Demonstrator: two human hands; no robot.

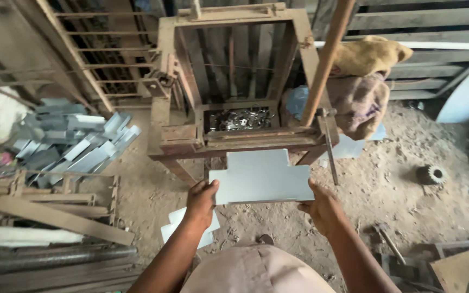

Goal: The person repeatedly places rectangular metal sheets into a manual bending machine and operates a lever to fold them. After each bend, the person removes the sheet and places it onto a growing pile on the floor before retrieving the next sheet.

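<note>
Flat grey notched sheet-metal blank (261,176) is held level at frame centre, just in front of the rusty brown steel press frame (234,81); left hand (201,202) is clamped on its left edge, right hand (321,209) on its right corner; small metal offcuts (240,119) are seen in the press tray; bent grey metal pieces (71,141) are piled at upper left; a dark gear wheel (432,174) lies on the dirt floor (408,206) at right.

Soft daylight, sharp centre, warped edges
</note>
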